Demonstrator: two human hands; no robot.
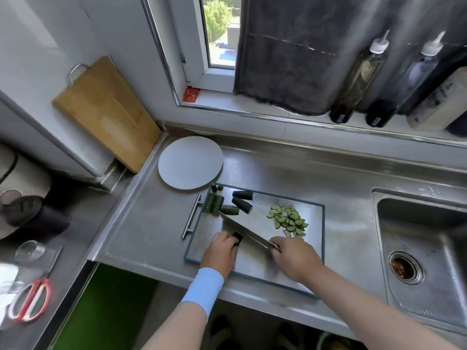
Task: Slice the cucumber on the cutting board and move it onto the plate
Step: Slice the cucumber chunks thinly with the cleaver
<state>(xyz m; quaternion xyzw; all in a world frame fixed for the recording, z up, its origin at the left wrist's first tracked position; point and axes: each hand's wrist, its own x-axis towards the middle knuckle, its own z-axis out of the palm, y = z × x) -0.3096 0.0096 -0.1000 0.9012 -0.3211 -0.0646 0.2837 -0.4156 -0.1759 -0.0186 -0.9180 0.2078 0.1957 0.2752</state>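
Right hand [295,258], grip clenched round the knife [242,229] handle, blade angled across the cutting board [314,236], tip by the cucumber chunks [242,203] at the far-left corner. Left hand [219,253] pinches a dark cucumber piece [237,239] right beside the blade. Sliced half-moons [288,221] sit heaped on the board's right side, and the plate [189,162] rests on the tabletop [151,223] just beyond.

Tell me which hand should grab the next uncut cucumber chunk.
Probably left: the left hand, holding a dark cucumber piece, sits nearer the dark green cucumber chunks; the right hand grips the steel knife.
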